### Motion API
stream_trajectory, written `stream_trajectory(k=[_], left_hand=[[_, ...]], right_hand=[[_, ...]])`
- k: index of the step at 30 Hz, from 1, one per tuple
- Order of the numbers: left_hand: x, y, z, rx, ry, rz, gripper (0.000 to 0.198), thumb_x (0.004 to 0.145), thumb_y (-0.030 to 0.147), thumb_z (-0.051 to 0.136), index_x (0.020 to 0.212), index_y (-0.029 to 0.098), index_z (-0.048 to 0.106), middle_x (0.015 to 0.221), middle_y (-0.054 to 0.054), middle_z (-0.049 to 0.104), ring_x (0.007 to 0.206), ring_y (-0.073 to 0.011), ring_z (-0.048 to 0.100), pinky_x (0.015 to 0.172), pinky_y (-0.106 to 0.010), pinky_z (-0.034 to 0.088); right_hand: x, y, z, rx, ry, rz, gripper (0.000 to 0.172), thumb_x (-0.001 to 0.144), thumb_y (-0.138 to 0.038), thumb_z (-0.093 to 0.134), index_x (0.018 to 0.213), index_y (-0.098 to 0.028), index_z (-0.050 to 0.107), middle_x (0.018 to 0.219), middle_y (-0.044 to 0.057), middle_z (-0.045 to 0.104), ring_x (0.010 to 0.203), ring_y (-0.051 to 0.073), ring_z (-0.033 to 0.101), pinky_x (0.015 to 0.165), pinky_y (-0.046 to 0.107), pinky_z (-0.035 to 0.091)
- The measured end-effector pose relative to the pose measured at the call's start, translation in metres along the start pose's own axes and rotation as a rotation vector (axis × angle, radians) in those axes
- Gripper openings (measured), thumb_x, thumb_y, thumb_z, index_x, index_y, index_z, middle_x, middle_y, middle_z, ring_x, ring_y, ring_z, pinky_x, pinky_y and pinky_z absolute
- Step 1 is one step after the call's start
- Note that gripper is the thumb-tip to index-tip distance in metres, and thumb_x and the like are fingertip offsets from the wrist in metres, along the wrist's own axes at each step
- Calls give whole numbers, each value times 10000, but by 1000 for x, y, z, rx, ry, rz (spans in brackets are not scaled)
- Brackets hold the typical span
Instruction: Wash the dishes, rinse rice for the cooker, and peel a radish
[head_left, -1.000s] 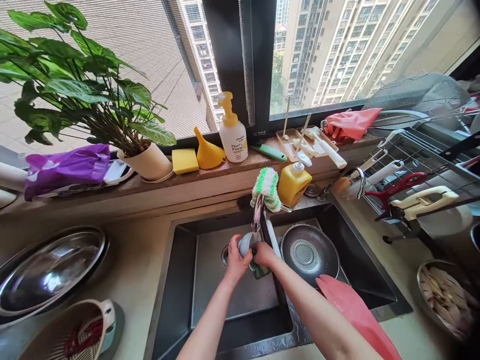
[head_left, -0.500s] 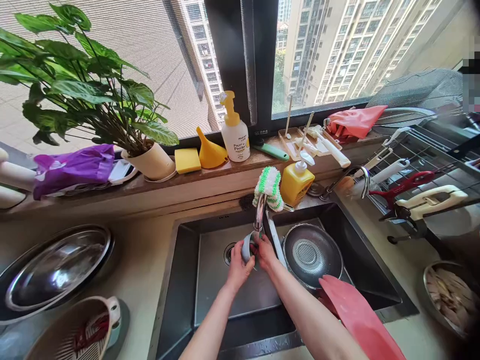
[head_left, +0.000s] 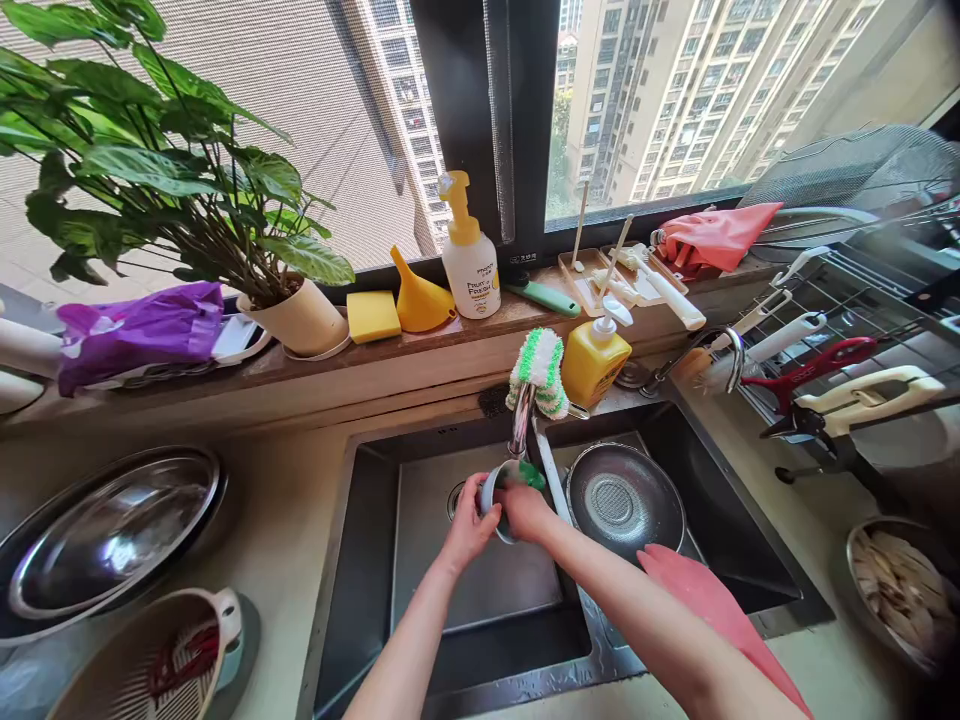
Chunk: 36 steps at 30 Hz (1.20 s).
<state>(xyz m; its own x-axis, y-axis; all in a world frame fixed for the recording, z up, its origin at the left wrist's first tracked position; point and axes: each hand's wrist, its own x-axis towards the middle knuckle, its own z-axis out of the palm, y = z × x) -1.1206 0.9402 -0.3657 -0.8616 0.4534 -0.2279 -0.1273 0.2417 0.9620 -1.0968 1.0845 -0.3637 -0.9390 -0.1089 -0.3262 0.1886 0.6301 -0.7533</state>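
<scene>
Our left hand [head_left: 471,525] grips a smooth, rounded bowl [head_left: 490,488], mouth rightward at our right hand [head_left: 526,512], whose grip is unclear

Bright daylight enters through the window [head_left: 457,100], paling the buildings [head_left: 697,110] outside, while the dark sink [head_left: 366,575] sits in dimmer light. White glare spots the shiny metal vessel [head_left: 112,535] at left. The right hand [head_left: 526,512] looks slightly blurred. Wide-angle distortion stretches the edges; the lower right corner darkens.
</scene>
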Motion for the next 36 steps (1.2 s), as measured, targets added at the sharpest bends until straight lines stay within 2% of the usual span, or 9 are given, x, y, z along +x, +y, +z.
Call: stream_trajectory(k=[3,6,9,12,15,21,30,32,36], left_hand=[[3,-2,0,68,7,50,419,780,400,587,1139,221,465,913,-27,533,811,-172,523,676,-307,502],[6,-4,-1,80,11,77,387,790,408,570,1115,214,492,923,-30,557,818,-176,537,779,-352,483],[5,-4,2,70,26,66,400,775,421,578,1109,215,497,1016,-54,573,898,-197,552,841,-374,468],[1,-4,7,58,56,20,421,791,443,554,1136,220,460,1012,-55,570,887,-196,562,827,-379,484],[-3,-1,8,36,33,-48,416,812,480,531,1135,230,452,937,-40,579,795,-187,588,687,-349,529],[-7,12,-4,-202,-88,-267,488,804,598,500,1163,284,399,1087,-48,535,857,-200,611,537,-291,544],[-6,14,-17,-191,-113,-223,484,760,566,578,1136,289,451,892,3,515,701,-143,549,475,-225,487],[-4,14,-20,-137,-110,-200,487,750,553,592,1134,284,460,878,3,505,689,-136,532,456,-202,465],[-2,12,-31,-92,-77,-186,520,728,535,621,1137,269,439,889,-5,479,740,-156,538,475,-220,498]], right_hand=[[-3,2,5,96,-61,40,170,539,-52,661,656,-174,639,839,84,647,861,281,606,790,348,422],[-3,5,13,272,-109,20,107,580,-103,634,624,-188,586,677,14,616,756,211,596,710,290,442],[3,4,21,827,119,96,105,663,-265,605,730,-203,554,695,-12,596,707,162,572,679,267,456],[9,-1,25,1493,443,229,289,553,-319,698,746,-216,509,682,-20,570,636,146,538,652,274,461],[9,-6,26,1645,522,251,334,536,-312,720,774,-223,503,698,-15,577,636,146,539,633,269,465],[-1,-11,20,1445,153,231,275,611,-330,642,837,-226,525,664,-53,524,572,104,480,527,199,370],[-8,-8,-12,651,-372,108,91,647,-205,513,672,-194,600,529,-49,483,482,96,383,498,230,296],[-9,-6,-13,416,-385,82,64,608,-177,580,549,-200,578,463,-52,462,465,103,393,500,238,295],[-8,5,-17,-15,-121,95,150,564,-121,642,497,-197,531,558,-15,542,616,159,521,583,259,333]])
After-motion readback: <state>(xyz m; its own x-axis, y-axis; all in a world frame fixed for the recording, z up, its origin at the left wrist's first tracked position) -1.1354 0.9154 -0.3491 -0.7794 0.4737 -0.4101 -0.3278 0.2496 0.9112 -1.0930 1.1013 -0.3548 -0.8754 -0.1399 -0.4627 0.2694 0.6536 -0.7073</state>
